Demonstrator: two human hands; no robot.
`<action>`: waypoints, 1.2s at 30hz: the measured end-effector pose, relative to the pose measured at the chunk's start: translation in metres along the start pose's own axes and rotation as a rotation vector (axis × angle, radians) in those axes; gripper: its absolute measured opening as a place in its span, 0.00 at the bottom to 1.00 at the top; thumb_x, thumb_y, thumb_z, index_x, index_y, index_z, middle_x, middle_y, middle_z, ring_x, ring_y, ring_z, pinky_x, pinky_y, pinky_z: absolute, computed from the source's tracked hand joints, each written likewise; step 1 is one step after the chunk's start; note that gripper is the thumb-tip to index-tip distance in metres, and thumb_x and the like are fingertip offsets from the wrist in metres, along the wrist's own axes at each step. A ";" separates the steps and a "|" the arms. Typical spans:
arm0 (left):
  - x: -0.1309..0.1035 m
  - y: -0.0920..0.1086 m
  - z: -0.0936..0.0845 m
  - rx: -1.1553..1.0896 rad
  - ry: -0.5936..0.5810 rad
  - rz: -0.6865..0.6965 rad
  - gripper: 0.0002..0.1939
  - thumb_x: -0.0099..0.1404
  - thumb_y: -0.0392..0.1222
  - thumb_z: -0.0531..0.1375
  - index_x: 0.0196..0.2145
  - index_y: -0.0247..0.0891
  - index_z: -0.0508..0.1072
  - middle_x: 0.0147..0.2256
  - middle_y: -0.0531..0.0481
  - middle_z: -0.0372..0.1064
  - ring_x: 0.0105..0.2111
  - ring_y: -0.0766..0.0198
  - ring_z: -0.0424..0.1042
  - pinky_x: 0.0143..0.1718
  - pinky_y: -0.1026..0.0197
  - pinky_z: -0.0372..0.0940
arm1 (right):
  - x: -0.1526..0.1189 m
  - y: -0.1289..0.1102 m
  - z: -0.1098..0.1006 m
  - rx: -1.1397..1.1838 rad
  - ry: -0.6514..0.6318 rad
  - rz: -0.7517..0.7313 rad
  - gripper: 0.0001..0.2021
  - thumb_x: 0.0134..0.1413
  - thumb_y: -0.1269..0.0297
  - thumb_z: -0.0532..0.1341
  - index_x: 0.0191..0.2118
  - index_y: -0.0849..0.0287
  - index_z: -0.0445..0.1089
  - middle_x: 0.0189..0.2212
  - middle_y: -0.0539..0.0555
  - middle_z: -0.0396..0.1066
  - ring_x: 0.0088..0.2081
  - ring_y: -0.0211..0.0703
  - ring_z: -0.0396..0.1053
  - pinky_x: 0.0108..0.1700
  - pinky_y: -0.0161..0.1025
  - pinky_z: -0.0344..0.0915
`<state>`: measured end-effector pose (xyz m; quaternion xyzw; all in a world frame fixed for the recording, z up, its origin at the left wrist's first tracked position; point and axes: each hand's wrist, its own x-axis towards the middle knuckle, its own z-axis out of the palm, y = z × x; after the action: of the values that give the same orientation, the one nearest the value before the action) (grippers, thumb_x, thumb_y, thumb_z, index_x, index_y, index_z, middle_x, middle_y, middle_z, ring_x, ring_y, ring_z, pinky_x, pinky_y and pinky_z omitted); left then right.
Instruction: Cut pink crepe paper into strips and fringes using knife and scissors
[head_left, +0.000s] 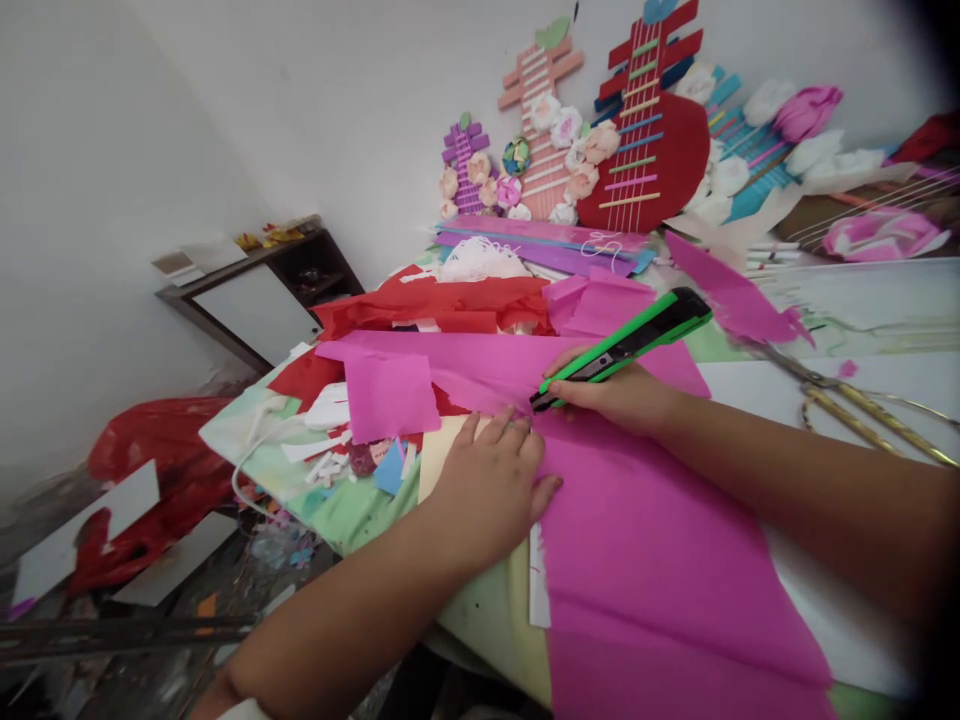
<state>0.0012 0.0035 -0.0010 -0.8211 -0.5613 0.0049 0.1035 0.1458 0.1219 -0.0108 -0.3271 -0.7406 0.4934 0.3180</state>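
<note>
My right hand grips a green and black utility knife, its tip pointing down and left at the pink crepe paper. My left hand lies flat, palm down with fingers stretched out, on a pale yellow sheet and along the left edge of the pink paper. The knife's tip is just beyond the left fingertips; whether the blade is out I cannot tell. A small pink paper square rests to the left of both hands. The large pink sheet hangs over the table's near edge.
Gold-handled scissors lie at the right. Behind are red crepe paper, white string and paper guitars such as a red one against the wall. Scraps and a white cable are at the left; a cabinet stands beyond.
</note>
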 end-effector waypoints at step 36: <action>0.001 -0.001 0.001 -0.010 -0.050 0.157 0.17 0.65 0.42 0.46 0.49 0.37 0.63 0.48 0.43 0.63 0.50 0.54 0.60 0.49 0.49 0.57 | 0.004 0.003 -0.007 -0.187 -0.204 -0.127 0.09 0.46 0.61 0.57 0.31 0.59 0.70 0.29 0.49 0.70 0.31 0.35 0.67 0.36 0.33 0.63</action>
<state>0.0005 0.0049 -0.0017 -0.8627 -0.4975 0.0308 0.0848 0.1494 0.1298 -0.0104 -0.2561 -0.8310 0.4317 0.2396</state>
